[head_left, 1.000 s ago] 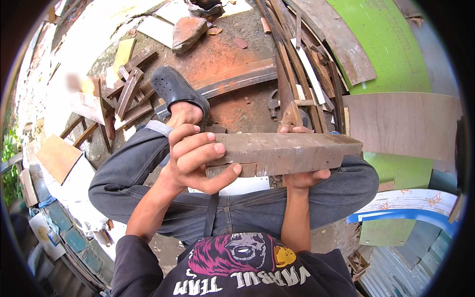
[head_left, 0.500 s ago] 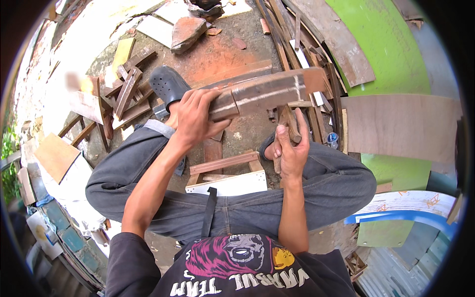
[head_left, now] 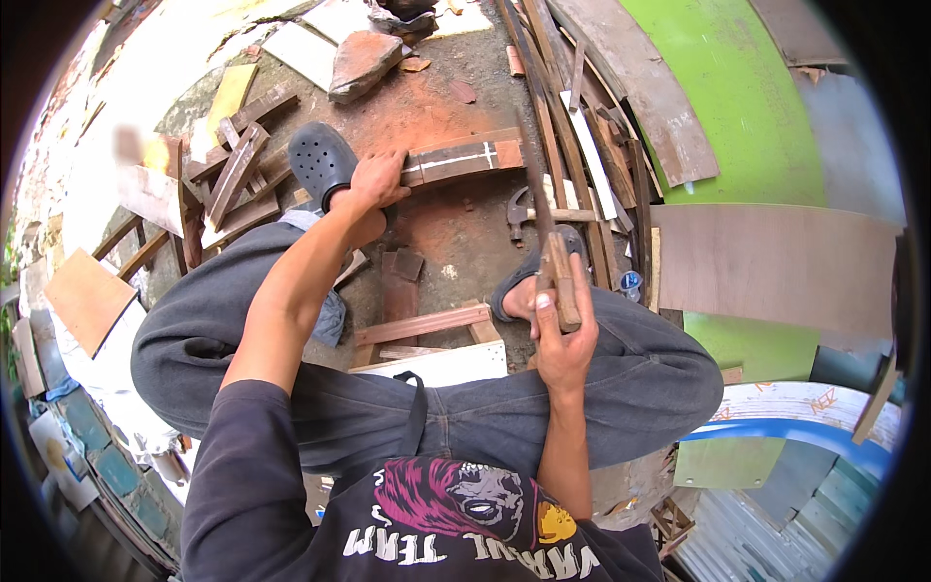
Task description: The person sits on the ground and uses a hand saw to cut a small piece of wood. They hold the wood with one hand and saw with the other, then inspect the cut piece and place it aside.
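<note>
Arm outstretched, our left hand (head_left: 378, 179) clamps a brown, white-lined rectangular wooden beam (head_left: 467, 161); our right hand (head_left: 564, 341) grips a thin-bladed, wooden-handled tool (head_left: 560, 267).

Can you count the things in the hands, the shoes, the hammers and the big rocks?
Things in hands: 2 (wood block in the left hand, wooden-handled tool in the right hand)
Shoes: 2
Hammer: 1
Big rock: 1
Total: 6
</note>
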A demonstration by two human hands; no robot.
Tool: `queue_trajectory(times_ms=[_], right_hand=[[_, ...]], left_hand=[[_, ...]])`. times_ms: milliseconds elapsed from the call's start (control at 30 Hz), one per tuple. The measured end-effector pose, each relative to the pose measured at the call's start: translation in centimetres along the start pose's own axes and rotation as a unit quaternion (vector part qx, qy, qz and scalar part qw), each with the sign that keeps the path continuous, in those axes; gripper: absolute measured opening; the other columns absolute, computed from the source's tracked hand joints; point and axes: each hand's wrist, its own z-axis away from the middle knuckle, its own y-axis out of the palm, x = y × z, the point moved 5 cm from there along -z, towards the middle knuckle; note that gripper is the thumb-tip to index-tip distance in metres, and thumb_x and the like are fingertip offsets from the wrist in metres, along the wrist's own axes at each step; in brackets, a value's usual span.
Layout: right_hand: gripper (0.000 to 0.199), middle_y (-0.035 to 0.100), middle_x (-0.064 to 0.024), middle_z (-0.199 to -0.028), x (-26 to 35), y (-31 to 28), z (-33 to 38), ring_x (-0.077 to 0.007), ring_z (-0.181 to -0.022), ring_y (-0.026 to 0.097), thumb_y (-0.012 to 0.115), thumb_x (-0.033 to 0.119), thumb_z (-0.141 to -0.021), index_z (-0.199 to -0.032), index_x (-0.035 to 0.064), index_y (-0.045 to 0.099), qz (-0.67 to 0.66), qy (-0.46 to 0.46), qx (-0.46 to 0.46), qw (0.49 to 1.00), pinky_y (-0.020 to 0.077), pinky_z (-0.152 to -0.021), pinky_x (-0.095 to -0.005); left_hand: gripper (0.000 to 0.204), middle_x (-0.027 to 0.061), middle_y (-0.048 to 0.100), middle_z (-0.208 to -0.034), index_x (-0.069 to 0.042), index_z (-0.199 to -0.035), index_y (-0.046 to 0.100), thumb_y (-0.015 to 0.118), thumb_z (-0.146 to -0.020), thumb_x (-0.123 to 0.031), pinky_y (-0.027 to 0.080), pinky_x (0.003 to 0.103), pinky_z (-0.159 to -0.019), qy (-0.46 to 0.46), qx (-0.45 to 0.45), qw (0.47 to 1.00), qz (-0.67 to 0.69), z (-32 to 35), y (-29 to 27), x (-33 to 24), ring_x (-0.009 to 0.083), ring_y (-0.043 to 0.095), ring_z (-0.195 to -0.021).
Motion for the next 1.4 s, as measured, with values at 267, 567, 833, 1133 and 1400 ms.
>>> queue_trajectory(times_ms=[267, 567, 833, 1133, 1400], right_hand=[[0.054, 0.07, -0.0284, -0.116, 2.0, 6.5, 1.6, -0.0295, -0.106, 0.072, 0.065, 0.009, -0.093, -0.143, -0.005, 0.05, 0.04, -0.083, 0.048, 0.995, 0.0546, -0.087, -0.0346], [0.054, 0.069, -0.0294, -0.117, -0.1, 9.0, -1.9, -0.0324, -0.105, 0.072, 0.064, 0.011, -0.093, -0.143, -0.0037, 0.051, 0.066, -0.08, 0.069, 0.992, 0.0544, -0.086, -0.0365], [0.052, 0.067, -0.0293, -0.121, -1.7, 8.6, -1.6, -0.0332, -0.113, 0.068, 0.064, 0.007, -0.091, -0.141, -0.0036, 0.053, 0.051, -0.08, 0.079, 0.992, 0.0536, -0.091, -0.0369], [0.054, 0.066, -0.0293, -0.121, -2.8, 9.2, -1.8, -0.0394, -0.111, 0.068, 0.064, 0.005, -0.09, -0.142, -0.0015, 0.053, 0.083, -0.044, 0.1, 0.991, 0.055, -0.089, -0.0391], [0.055, 0.068, -0.0259, -0.122, -6.0, 10.3, -2.6, -0.0335, -0.11, 0.07, 0.061, 0.004, -0.088, -0.143, 0.0017, 0.054, 0.072, 0.038, 0.085, 0.993, 0.0541, -0.09, -0.0365]], left_hand=[[0.06, 0.0188, 0.063, -0.115, -0.003, -0.119, 0.054, 0.084, -0.074, -0.029, 0.055, 0.049, -0.09, -0.031, -0.005, 1.0, -0.006, 0.3, 0.2, -1.0, 0.0397, 0.065, -0.109], [0.054, 0.0245, 0.066, -0.106, 0.002, -0.112, 0.055, 0.081, -0.075, -0.027, 0.058, 0.05, -0.08, 0.003, -0.007, 1.0, -0.022, 0.0, 1.0, -0.9, 0.0414, 0.069, -0.097], [0.051, 0.0246, 0.069, -0.096, 0.002, -0.107, 0.055, 0.082, -0.074, -0.025, 0.058, 0.05, -0.076, 0.005, -0.019, 1.0, -0.021, -0.2, 1.4, -0.7, 0.0424, 0.07, -0.09], [0.05, 0.0244, 0.07, -0.091, 0.002, -0.104, 0.055, 0.083, -0.074, -0.025, 0.057, 0.051, -0.074, 0.018, 0.001, 1.0, -0.022, -0.8, 0.6, -0.9, 0.0425, 0.07, -0.088], [0.05, 0.0253, 0.069, -0.094, 0.003, -0.108, 0.054, 0.081, -0.075, -0.021, 0.058, 0.05, -0.075, 0.004, -0.02, 1.0, -0.006, -0.7, 0.9, -0.7, 0.0426, 0.07, -0.088]])
